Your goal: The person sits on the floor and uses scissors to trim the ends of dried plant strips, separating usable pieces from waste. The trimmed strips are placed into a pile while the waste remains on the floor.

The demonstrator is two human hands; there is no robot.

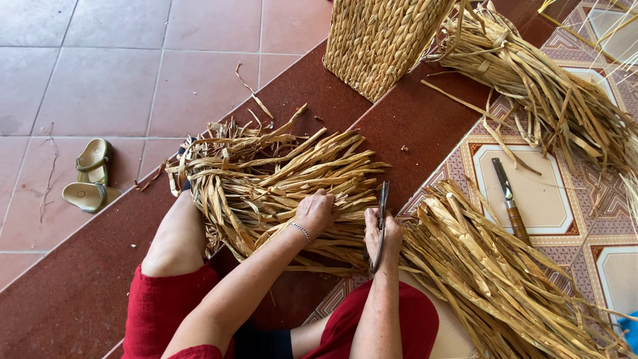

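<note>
Red trouser knees are framing the bottom edge, the forearms reaching out between them. Fingers of the right hand [383,234] are closing round dark metal scissors [381,223], blades pointing away — the left hand [314,211], fingers curled, is pressing down on a bundle of dried, pale-yellow straw strips [266,179] lying across the maroon step [80,279]. Just beside the right hand, a second straw heap [492,272] is lying on patterned tiles [551,199], near a wooden-handled knife [510,201]; a woven straw basket [379,40] is standing at the step's far edge.
</note>
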